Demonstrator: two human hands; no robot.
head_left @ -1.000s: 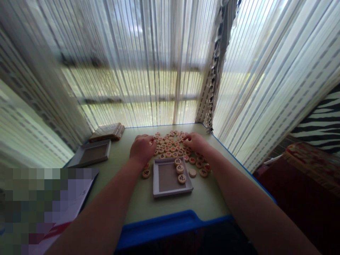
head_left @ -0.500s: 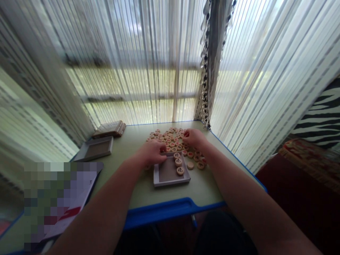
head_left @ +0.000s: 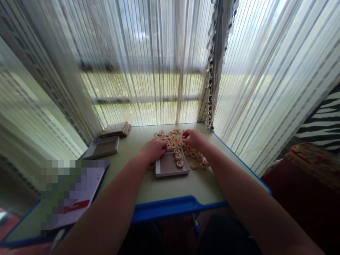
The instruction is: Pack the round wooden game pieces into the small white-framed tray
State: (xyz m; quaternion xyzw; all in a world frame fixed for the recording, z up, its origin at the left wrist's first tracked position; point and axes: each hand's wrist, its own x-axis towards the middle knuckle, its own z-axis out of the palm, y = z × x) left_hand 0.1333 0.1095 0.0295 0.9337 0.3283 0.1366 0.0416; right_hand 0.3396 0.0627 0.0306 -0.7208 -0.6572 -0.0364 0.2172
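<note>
My left hand is closed at the far left corner of a shallow grey box, thumb and fingers bent about its rim. Inside the box, along its right side, lie three round wooden Chinese chess pieces with dark characters. Beyond the box spreads a pile of loose Chinese chess pieces, some marked in red. My right hand reaches over the right side of this pile with curled fingers. What its fingertips hold, if anything, is hidden. A blank-faced piece lies right of the box.
A second shallow grey box or lid and a thick book lie at the table's back left. A tablet-like device, partly pixelated, is at the left. The pale table has a blue front rim. Curtains hang behind.
The box has slid slightly away from me, and my left thumb has drawn back from its inside to its corner. My right hand stays over the pile. The camera view has shifted a little.
</note>
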